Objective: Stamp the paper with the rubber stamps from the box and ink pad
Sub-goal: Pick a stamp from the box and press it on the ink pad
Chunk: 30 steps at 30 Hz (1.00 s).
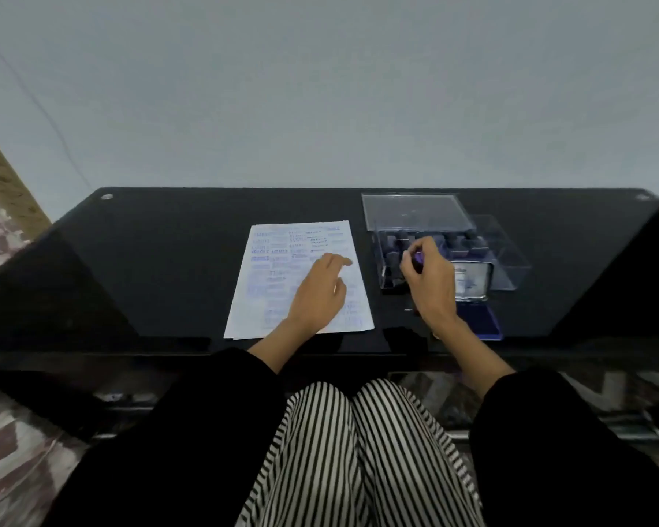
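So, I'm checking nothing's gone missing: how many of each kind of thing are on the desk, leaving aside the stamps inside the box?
Paper: 1
Clear box: 1
Clear lid: 1
Ink pad: 1
Stamp pinched in the right hand: 1
Total: 5

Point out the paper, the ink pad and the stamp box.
paper (267,287): head view, stamped left half.
ink pad (482,323): head view, purple inked surface.
stamp box (510,260): head view, clear right-hand part.
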{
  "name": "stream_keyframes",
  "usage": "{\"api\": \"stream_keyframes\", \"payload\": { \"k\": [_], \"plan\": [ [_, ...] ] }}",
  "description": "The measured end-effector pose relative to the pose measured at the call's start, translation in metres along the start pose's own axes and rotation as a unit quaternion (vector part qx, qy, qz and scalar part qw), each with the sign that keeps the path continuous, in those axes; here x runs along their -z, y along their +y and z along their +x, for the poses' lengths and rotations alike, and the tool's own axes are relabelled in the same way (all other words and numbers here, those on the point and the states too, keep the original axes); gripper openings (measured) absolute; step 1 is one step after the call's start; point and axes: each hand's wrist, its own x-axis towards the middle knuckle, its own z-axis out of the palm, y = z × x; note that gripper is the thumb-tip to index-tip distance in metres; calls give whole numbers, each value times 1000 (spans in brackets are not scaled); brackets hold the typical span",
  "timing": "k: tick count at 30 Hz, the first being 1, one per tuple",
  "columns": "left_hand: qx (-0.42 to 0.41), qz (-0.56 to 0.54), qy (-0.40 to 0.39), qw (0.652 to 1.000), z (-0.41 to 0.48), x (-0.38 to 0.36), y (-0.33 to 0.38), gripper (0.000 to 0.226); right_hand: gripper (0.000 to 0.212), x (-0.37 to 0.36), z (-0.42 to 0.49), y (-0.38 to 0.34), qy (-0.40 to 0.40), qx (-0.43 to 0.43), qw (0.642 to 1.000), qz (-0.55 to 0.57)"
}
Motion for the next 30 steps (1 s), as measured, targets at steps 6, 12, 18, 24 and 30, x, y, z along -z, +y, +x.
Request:
{"api": "stream_keyframes", "payload": {
  "k": [6, 12, 18, 24, 30],
  "plan": [
    [-42, -22, -96, 994, 5, -51, 67, 42, 7, 47, -8, 34, 25, -38, 998, -52],
    [-19, -14, -149, 989, -3, -82, 91, 80, 8, 65, -19, 58, 12, -89, 992, -90],
    [17, -9, -125, 992, -3, -91, 88, 91, 20, 56, -24, 60, -14, -104, 986, -129],
    [10, 14, -125, 992, -2, -103, 79, 93, 16, 51, -26, 63, -26, -72, 985, -155],
    [14, 7, -114, 993, -2, -107, 75, 87, 19, 53, -17, 62, 3, -88, 985, -148]
  ]
}}
